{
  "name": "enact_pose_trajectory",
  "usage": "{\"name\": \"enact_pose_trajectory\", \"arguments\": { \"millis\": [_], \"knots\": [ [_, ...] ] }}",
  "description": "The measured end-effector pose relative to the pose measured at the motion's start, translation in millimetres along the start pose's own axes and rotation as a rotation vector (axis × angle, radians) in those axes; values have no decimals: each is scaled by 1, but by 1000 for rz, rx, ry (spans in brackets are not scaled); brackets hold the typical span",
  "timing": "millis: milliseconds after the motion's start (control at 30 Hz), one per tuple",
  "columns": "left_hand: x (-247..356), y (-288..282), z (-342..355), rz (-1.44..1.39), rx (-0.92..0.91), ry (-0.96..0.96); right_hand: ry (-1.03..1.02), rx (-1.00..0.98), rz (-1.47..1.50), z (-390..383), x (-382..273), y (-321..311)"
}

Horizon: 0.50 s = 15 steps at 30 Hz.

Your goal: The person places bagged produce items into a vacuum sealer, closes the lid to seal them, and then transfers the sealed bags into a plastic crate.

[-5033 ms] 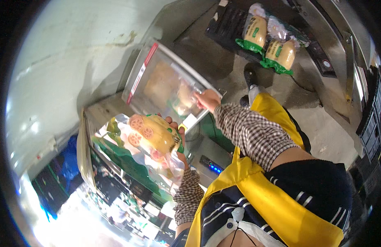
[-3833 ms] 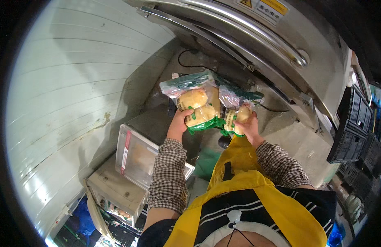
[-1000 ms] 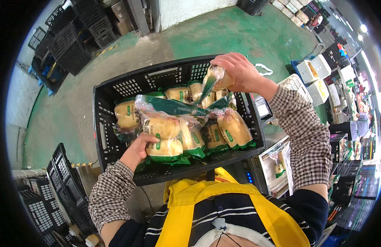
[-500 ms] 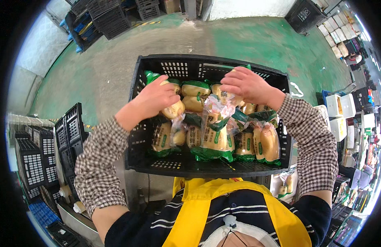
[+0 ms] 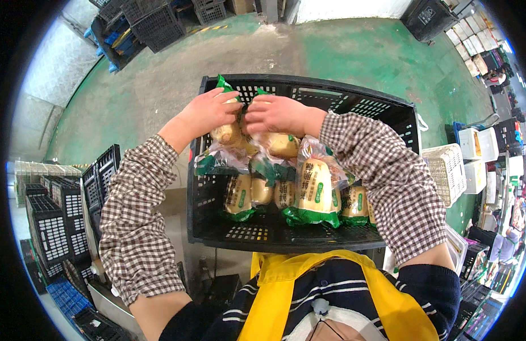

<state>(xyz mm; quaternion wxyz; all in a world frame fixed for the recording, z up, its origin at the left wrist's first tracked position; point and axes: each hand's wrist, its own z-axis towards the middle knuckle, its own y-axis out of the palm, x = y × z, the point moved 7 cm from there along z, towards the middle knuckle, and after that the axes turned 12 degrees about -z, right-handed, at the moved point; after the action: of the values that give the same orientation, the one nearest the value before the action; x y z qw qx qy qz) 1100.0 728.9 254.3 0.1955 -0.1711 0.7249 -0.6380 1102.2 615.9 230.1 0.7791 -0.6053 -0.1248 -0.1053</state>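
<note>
A black plastic crate (image 5: 297,246) in front of me holds several clear-and-green bags of pale, rounded root vegetables that look like lotus root. At the crate's far left corner, my left hand (image 5: 207,111) is closed round a bag of root vegetables (image 5: 226,134), its green end sticking up beyond the fingers. Close beside it, my right hand (image 5: 279,117) curls over another bag (image 5: 281,145); its fingertips are partly hidden between the two. Along the near side stand more bags, among them an upright one (image 5: 314,187). My right sleeve covers the crate's right part.
Black crates (image 5: 57,219) are stacked at the left, with a blue crate (image 5: 66,296) below. A white basket (image 5: 445,173) and white boxes (image 5: 480,145) stand at the right. Farther off are stacked crates (image 5: 152,25), a dark bin (image 5: 425,20) and a person (image 5: 504,247).
My right hand has moved left across the crate, close to my left hand. The left hand has shifted slightly toward the far corner with its bag. The crate appears farther right in view.
</note>
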Motion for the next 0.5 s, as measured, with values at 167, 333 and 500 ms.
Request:
{"name": "enact_pose_trajectory", "arguments": {
  "millis": [167,333,500],
  "knots": [
    [-7,-1,-20,-327,42,-312,129,-109,-83,25,-1,18],
    [12,-26,-20,-593,361,-529,307,108,-78,9,-2,15],
    [59,-55,13,-461,566,-434,596,70,-102,-22,11,-1]
  ]
}}
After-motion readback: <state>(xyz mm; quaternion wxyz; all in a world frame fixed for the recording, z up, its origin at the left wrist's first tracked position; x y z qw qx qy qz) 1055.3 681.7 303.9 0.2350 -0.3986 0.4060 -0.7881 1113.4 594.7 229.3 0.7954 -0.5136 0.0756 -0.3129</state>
